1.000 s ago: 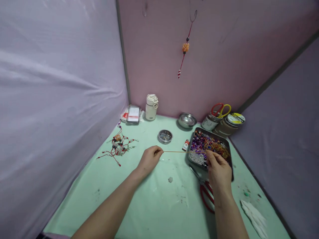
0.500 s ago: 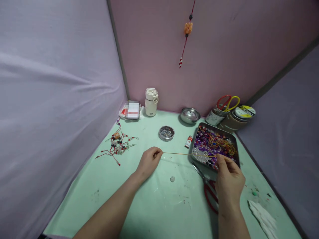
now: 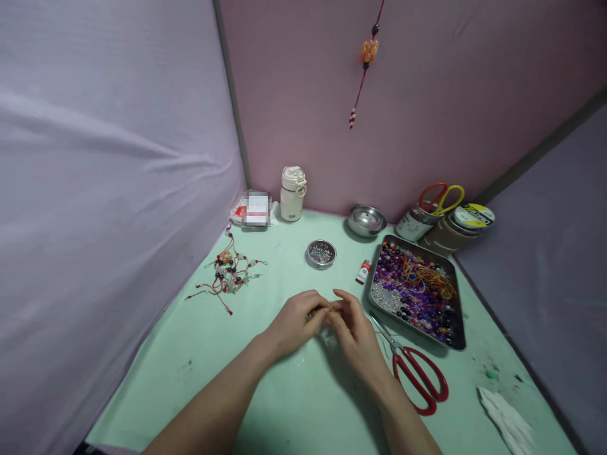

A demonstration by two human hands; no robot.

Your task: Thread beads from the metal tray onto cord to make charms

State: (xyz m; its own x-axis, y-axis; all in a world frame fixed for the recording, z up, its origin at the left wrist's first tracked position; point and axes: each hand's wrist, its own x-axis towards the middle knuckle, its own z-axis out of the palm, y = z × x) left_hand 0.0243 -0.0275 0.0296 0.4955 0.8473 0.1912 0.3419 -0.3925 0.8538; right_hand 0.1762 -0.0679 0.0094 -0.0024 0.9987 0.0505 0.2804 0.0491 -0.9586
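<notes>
My left hand [image 3: 296,321] and my right hand [image 3: 355,335] meet over the middle of the table, fingertips pinched together. Both are closed on a thin orange cord, mostly hidden by the fingers; a faint strand shows to the right of my right hand. Just beneath the fingers, a clear flower-shaped bead [image 3: 329,340] lies on the green tabletop, partly covered. Red-handled scissors [image 3: 417,373] lie to the right of my right hand. Beyond them stands a metal tray [image 3: 417,330] of purple, black and clear beads with tangled orange cord.
Behind my hands are a round clear case [image 3: 321,254], a small red-and-white packet [image 3: 363,272] and a steel bowl [image 3: 367,221]. Beaded red strings [image 3: 230,273] lie left, near a cream bottle [image 3: 292,196]. A white cloth [image 3: 506,418] lies front right. A beaded cord [image 3: 370,52] hangs above.
My right hand has moved left from the tray's edge to meet my left hand. The orange cord, stretched between them before, is now gathered out of sight. The scissors are fully uncovered.
</notes>
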